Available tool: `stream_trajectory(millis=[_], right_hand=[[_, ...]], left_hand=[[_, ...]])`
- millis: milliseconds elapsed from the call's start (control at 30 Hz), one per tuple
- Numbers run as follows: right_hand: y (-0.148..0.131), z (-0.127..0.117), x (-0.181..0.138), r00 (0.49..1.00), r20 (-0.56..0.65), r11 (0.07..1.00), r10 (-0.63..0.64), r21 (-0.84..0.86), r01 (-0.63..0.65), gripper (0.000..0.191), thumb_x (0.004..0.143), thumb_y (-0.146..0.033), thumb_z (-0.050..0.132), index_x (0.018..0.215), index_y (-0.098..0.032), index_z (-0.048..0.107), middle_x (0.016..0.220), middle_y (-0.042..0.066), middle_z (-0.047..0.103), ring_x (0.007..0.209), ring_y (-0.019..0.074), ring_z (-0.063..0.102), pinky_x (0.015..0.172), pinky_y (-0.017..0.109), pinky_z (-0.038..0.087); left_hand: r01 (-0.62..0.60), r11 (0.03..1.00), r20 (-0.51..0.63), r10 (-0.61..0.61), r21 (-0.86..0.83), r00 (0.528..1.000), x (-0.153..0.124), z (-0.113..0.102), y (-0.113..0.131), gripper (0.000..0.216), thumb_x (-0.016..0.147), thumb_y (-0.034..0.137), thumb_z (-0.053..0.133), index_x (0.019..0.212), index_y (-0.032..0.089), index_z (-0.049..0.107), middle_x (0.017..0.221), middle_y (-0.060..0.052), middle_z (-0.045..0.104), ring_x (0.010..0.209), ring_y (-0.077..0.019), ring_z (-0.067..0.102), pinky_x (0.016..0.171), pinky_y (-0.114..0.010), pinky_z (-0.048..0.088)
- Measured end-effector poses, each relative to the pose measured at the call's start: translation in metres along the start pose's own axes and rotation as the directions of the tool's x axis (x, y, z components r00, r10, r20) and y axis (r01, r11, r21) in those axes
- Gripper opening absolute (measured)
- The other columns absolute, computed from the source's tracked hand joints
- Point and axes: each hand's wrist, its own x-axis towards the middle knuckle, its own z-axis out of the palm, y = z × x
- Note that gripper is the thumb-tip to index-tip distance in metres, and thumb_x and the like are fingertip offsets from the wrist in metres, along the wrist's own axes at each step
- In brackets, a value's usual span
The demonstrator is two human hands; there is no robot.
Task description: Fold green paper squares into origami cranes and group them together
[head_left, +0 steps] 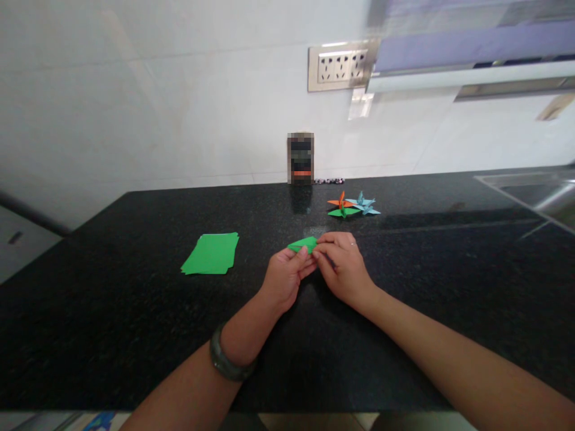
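Observation:
My left hand (pixel 286 274) and my right hand (pixel 342 266) meet over the middle of a black stone counter (pixel 135 323). Both pinch a small folded piece of green paper (pixel 303 243) between thumb and fingers. The paper sticks out above my left fingers in a flat pointed shape. A ring shows on my right hand and a dark bangle on my left wrist. A stack of green paper sheets (pixel 211 254) lies flat to the left of my hands.
Behind my hands lie folded paper figures: an orange and green one (pixel 342 207) and a light blue one (pixel 364 204). A phone (pixel 300 158) leans on the white wall. A socket panel (pixel 341 66) is above. A steel sink (pixel 536 191) sits at the right.

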Motion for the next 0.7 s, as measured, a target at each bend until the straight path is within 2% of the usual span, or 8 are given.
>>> stream_trajectory(millis=[167,400,467,533,600,633,700], right_hand=[[-0.0026,0.0023,0.0002,0.999,-0.006,0.998,0.039,0.051,-0.039,0.013,0.080,-0.013,0.050,0.075,-0.019,0.061,0.086,0.007,0.059,0.085,0.0199,0.052,0.078,0.037,0.042],[-0.0076,-0.0017,0.0010,0.998,-0.030,0.993,0.056,0.106,-0.053,0.012,0.077,-0.014,0.053,0.072,-0.020,0.062,0.082,0.006,0.061,0.083,0.0192,0.054,0.078,0.037,0.043],[-0.0063,-0.0018,0.0011,0.988,-0.058,0.978,0.142,0.160,-0.131,0.010,0.077,-0.016,0.053,0.078,-0.019,0.062,0.085,0.006,0.061,0.084,0.0190,0.055,0.077,0.036,0.044],[-0.0032,-0.0009,0.0014,0.945,-0.062,0.922,0.321,0.250,-0.296,0.014,0.079,-0.022,0.052,0.089,-0.017,0.061,0.087,0.008,0.060,0.080,0.0182,0.056,0.069,0.032,0.047],[0.0000,0.0003,0.0020,0.881,0.034,0.819,0.472,0.353,-0.453,0.020,0.079,-0.029,0.053,0.092,-0.016,0.059,0.080,0.006,0.061,0.069,0.0159,0.056,0.059,0.028,0.046],[0.0010,0.0008,0.0023,0.859,0.108,0.775,0.501,0.385,-0.500,0.020,0.079,-0.032,0.054,0.088,-0.015,0.060,0.073,0.004,0.060,0.062,0.0144,0.054,0.056,0.027,0.045],[0.0008,0.0013,0.0024,0.847,0.222,0.747,0.482,0.401,-0.530,0.020,0.078,-0.033,0.054,0.073,-0.015,0.060,0.060,0.001,0.057,0.053,0.0118,0.050,0.051,0.024,0.041]], left_hand=[[-0.040,0.997,0.027,0.038,0.067,0.999,-0.0014,0.0022,-0.0003,0.013,0.063,0.020,0.073,0.070,0.011,0.066,0.069,-0.003,0.068,0.068,-0.0116,0.062,0.077,-0.028,0.049],[-0.106,0.981,-0.056,0.117,0.164,0.992,0.0009,0.0015,-0.0007,0.016,0.062,0.023,0.072,0.070,0.010,0.065,0.067,-0.003,0.066,0.063,-0.0113,0.061,0.071,-0.029,0.050],[-0.113,0.970,-0.074,0.131,0.216,0.989,0.0008,0.0008,0.0001,0.017,0.063,0.023,0.071,0.072,0.011,0.065,0.068,-0.003,0.067,0.063,-0.0112,0.061,0.068,-0.027,0.049],[-0.113,0.957,-0.071,0.137,0.266,0.988,0.0001,0.0007,0.0013,0.017,0.064,0.022,0.070,0.076,0.012,0.065,0.071,-0.003,0.068,0.063,-0.0111,0.061,0.065,-0.024,0.049],[-0.121,0.944,-0.054,0.144,0.307,0.988,-0.0008,0.0014,0.0027,0.017,0.064,0.022,0.069,0.078,0.013,0.066,0.071,-0.003,0.068,0.063,-0.0108,0.061,0.063,-0.023,0.048],[-0.127,0.937,-0.040,0.147,0.324,0.988,-0.0012,0.0019,0.0034,0.017,0.064,0.021,0.069,0.079,0.013,0.065,0.071,-0.002,0.069,0.062,-0.0107,0.061,0.062,-0.022,0.048],[-0.139,0.928,-0.025,0.157,0.345,0.987,-0.0015,0.0030,0.0042,0.019,0.063,0.020,0.069,0.081,0.014,0.065,0.069,-0.001,0.068,0.059,-0.0102,0.060,0.061,-0.022,0.048]])
